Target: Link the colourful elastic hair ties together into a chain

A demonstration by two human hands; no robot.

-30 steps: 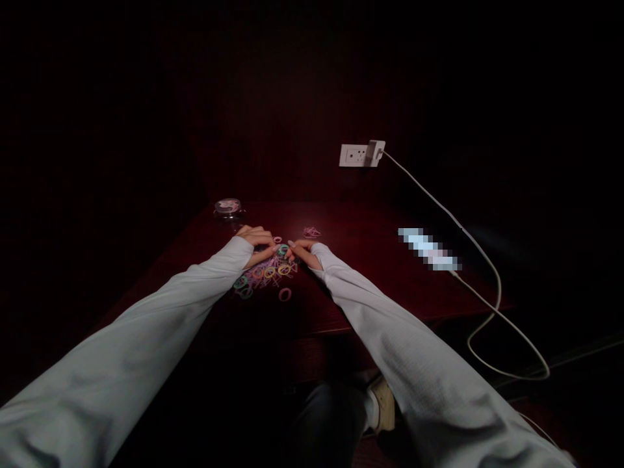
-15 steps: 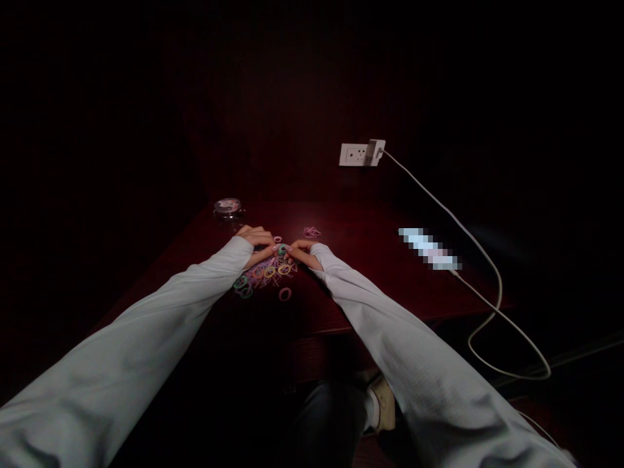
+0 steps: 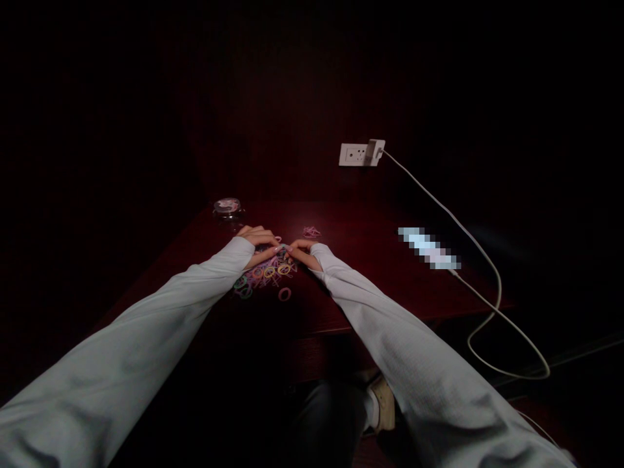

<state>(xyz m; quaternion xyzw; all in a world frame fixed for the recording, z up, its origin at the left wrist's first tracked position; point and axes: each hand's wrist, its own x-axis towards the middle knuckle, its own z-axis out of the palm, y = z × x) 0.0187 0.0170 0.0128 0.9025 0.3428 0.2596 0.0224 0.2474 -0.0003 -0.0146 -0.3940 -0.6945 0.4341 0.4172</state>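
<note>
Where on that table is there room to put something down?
The table looks barest between the right hand and the pixelated device, and below the wall socket. It's crowded around the left hand: multicoloured bands nearer, jar farther. A pink heap lies just beyond the right hand.

A: Arms?
B: 2, extended forward and converging. Left arm (image 3: 146, 338) runs up from lower left, right arm (image 3: 400, 338) from lower right. Pale grey sleeves cover both to the wrists.
A: Hands?
B: Left hand (image 3: 259, 240): back uppermost, fingers bent, thumb pointing right. Right hand (image 3: 305, 252): fingers curled, thumb pointing left.
A: Closure?
B: Pinch posture on each; the 2 thumb tips nearly meet.
</note>
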